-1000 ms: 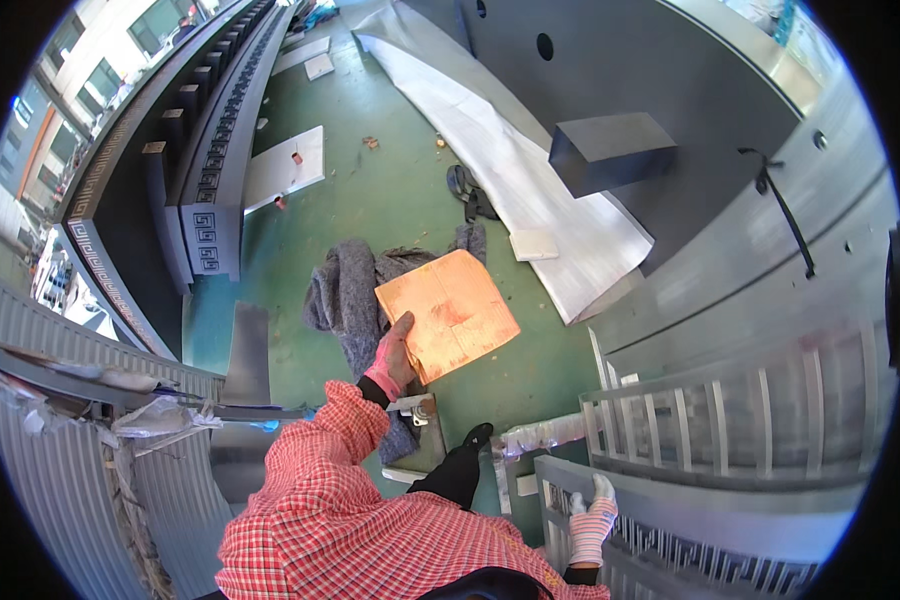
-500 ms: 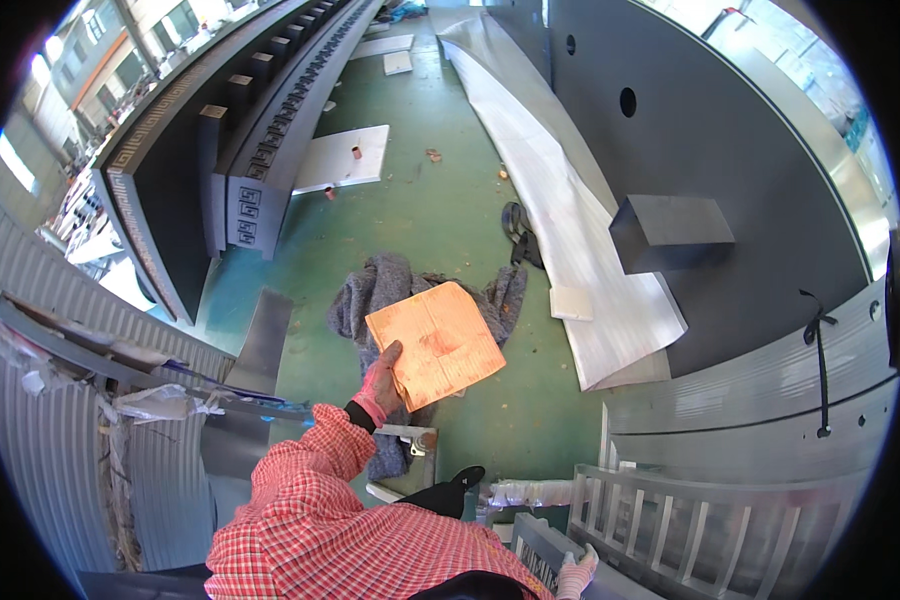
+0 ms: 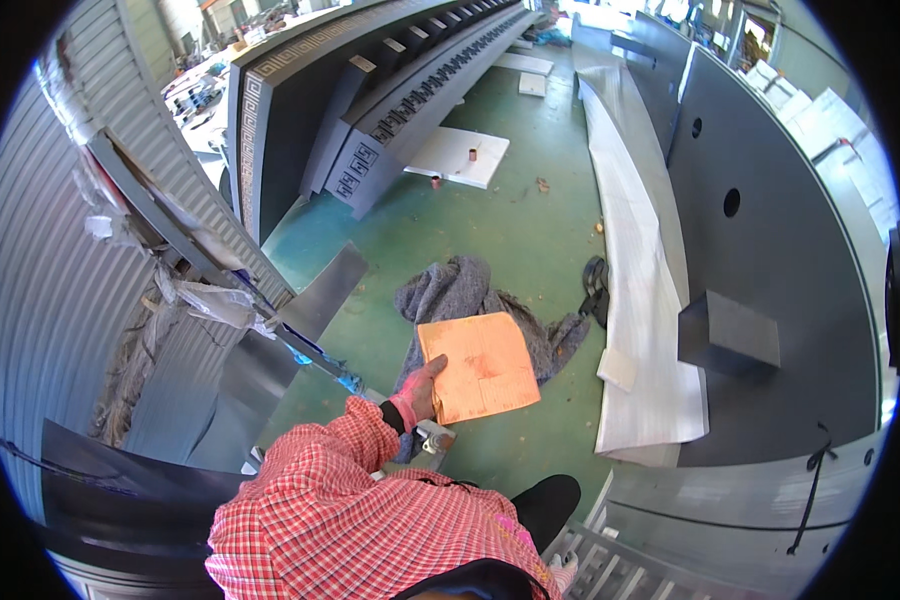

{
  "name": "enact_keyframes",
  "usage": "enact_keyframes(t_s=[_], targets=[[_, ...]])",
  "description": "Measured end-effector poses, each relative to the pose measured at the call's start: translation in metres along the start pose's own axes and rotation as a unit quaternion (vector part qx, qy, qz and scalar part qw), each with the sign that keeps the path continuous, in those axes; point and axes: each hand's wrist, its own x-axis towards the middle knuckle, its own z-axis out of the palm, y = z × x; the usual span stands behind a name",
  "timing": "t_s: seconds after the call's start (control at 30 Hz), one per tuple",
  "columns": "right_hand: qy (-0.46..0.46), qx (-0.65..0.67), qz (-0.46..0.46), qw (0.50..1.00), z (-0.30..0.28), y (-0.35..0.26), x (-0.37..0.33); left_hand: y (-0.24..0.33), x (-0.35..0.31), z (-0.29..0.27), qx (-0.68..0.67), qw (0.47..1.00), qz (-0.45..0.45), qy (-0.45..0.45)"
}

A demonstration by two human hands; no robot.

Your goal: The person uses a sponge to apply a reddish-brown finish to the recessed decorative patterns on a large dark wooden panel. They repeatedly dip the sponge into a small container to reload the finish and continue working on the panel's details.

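My left hand (image 3: pixel 419 392), in a pinkish fingerless-looking glove, grips the lower left edge of a flat, square orange piece (image 3: pixel 482 365). It looks like a stiff folded sheet or pad, with a darker smudge and creases near its middle. The thumb lies on its face; the other fingers are hidden behind it. Below and beyond it, a crumpled grey cloth (image 3: pixel 460 285) lies on the green floor. At the lower edge my right hand (image 3: pixel 564 573), in a light glove, shows only in part beside a metal rail frame (image 3: pixel 625 575); its fingers are not clear.
Dark panels with fretwork borders (image 3: pixel 300 110) line the left. A tall dark panel (image 3: pixel 770 250) with round holes and a projecting box (image 3: pixel 735 330) stands right. White foam sheeting (image 3: pixel 645 300), black sandals (image 3: pixel 595 290) and a white board (image 3: pixel 460 160) lie on the floor. Corrugated metal (image 3: pixel 60 250) is at left.
The view has swung left, so the surroundings sit farther right. My left hand still holds the orange piece, now turned more level. My right hand has slipped lower, closer to the picture's edge.
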Motion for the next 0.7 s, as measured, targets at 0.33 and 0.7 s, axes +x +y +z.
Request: enact_keyframes(t_s=[0.33, 0.7], targets=[[-0.061, 0.01, -0.194, 0.979, -0.026, -0.121, 0.119, -0.015, 0.026, -0.015, -0.061, 0.994, 0.089, -0.031], [-0.123, -0.019, -0.286, 0.95, -0.056, -0.252, 0.297, -0.035, 0.098, 0.077, -0.094, 0.979, 0.18, 0.033]])
